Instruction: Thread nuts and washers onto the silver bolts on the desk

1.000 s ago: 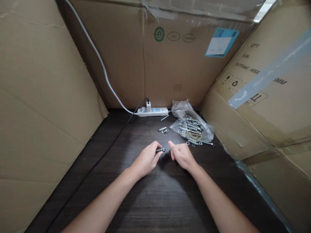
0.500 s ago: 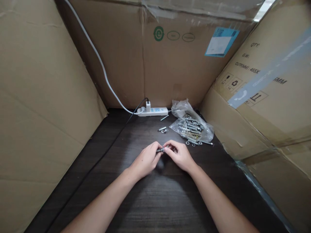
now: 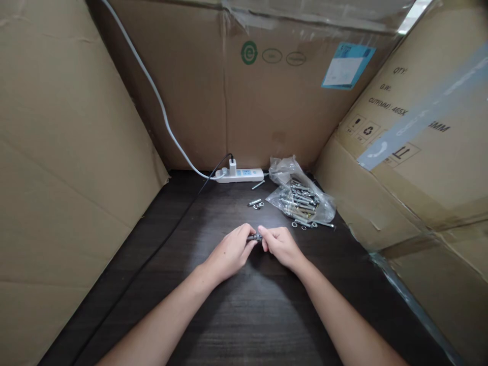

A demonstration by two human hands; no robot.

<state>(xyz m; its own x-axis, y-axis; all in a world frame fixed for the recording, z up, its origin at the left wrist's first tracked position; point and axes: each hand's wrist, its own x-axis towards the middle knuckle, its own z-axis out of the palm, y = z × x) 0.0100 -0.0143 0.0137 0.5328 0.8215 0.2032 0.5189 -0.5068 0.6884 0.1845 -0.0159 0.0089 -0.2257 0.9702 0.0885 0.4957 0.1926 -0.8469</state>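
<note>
A metal expansion bolt with a nut and rings on it lies sideways between my hands, just above the dark table. My left hand pinches its left part between thumb and fingers. At the nut end, my right hand has its fingers curled around the bolt and its thumb laid over it; the tip is hidden there. Beyond my hands lie a loose metal sleeve and small rings. To the right, a clear plastic bag holds many bolts.
A white power strip with a plug in it stands by the back cardboard wall. A black cable crosses the table's left side. Another metal rod lies near the strip. Washers lie before the bag. Cardboard encloses both sides.
My right hand's fingers have curled in and its thumb has lifted and shifted, so more of the nut end shows. My left hand has barely moved.
</note>
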